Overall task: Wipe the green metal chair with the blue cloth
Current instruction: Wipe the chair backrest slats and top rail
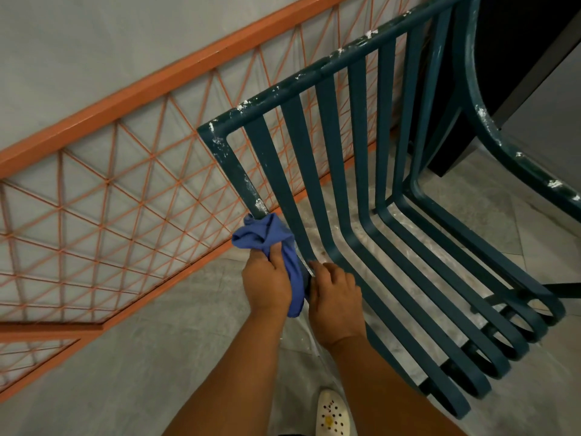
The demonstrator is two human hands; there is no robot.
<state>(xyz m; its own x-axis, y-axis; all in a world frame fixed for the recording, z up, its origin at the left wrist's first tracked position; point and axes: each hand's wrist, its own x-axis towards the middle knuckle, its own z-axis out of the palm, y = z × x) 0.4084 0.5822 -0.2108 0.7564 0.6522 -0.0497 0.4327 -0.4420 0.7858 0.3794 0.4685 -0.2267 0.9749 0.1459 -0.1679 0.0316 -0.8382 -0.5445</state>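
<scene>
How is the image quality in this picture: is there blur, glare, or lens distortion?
Head view: soft, even light with no strong glare; wide-angle distortion bends the orange railing and the green chair; the left hand on the blue cloth and the right hand look sharp, without motion blur.

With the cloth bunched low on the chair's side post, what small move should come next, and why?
Probably slide the left hand with the blue cloth up the side post: white specks still dot the post above the cloth, and the right hand is steadying the green chair by its frame.
</scene>
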